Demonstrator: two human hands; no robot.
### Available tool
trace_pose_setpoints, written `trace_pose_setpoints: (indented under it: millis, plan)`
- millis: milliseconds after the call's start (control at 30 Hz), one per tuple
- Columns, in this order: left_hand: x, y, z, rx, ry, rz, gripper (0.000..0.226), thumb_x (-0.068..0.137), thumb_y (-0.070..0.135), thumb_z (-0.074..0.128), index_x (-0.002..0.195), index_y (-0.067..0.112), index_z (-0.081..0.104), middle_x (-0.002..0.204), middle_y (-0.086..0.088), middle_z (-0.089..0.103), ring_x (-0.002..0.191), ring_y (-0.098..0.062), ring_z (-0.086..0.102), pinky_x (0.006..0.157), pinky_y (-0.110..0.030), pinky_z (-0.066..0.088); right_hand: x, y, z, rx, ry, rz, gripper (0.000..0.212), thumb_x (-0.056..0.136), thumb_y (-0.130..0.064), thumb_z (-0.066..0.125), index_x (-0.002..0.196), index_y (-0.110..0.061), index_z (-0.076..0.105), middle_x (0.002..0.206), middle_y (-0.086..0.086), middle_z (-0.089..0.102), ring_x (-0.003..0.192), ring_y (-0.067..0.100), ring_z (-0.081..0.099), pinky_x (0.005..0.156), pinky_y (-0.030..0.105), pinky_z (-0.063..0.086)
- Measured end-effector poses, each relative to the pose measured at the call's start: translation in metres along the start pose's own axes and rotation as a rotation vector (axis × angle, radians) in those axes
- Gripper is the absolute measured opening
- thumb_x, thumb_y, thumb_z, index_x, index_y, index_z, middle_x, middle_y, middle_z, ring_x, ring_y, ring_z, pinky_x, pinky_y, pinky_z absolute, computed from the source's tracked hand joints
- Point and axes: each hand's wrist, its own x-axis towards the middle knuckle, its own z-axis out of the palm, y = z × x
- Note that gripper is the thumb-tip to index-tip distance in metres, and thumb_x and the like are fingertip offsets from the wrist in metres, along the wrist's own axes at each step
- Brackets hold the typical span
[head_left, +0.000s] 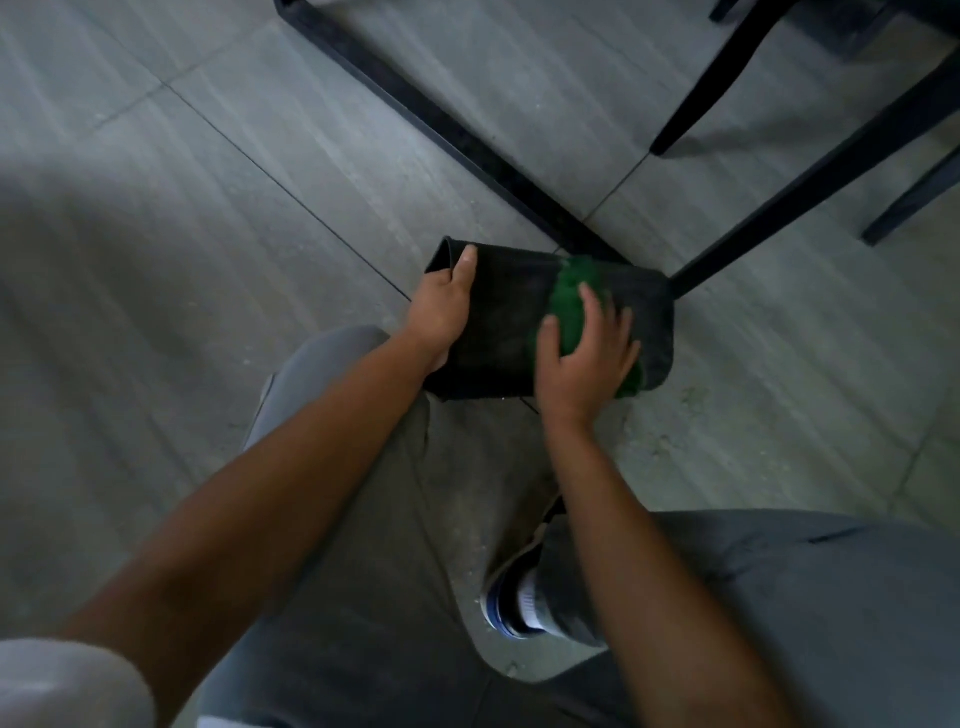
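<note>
A black cylindrical container (506, 322) lies on its side above the grey floor, its open mouth to the left. My left hand (441, 312) grips the rim of that mouth, thumb on the outside. A green cloth (571, 293) is draped over the container's right part. My right hand (587, 353) presses the cloth against the black wall with spread fingers.
Black metal table legs and a floor bar (467, 140) run diagonally just behind the container. A chair leg (691, 114) stands at the upper right. My knees in grey trousers (374, 493) and a shoe (514, 597) fill the lower frame. Dust specks lie on the grey tiles (685, 415).
</note>
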Motion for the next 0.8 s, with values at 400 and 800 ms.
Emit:
trace_pose_setpoints:
  millis: [400, 800]
  plan:
    - [-0.005, -0.007, 0.009, 0.101, 0.002, 0.046, 0.059, 0.103, 0.057, 0.046, 0.098, 0.007, 0.076, 0.099, -0.013, 0.078, 0.094, -0.029, 0.075, 0.094, -0.049, 0.059, -0.027, -0.045, 0.002, 0.069, -0.085, -0.122, 0.055, 0.095, -0.033, 0.061, 0.149, -0.025, 0.052, 0.16, 0.009, 0.046, 0.152, 0.033, 0.035, 0.123, 0.052, 0.02]
    - [0.001, -0.003, 0.004, 0.092, 0.006, 0.079, 0.04, 0.107, 0.05, 0.042, 0.099, 0.02, 0.068, 0.093, 0.001, 0.07, 0.085, -0.011, 0.067, 0.074, -0.023, 0.049, 0.116, -0.051, -0.107, 0.902, 0.006, 0.54, 0.05, 0.075, -0.003, 0.066, 0.122, -0.02, 0.06, 0.108, -0.001, 0.064, 0.092, 0.016, 0.065, 0.074, 0.033, 0.057]
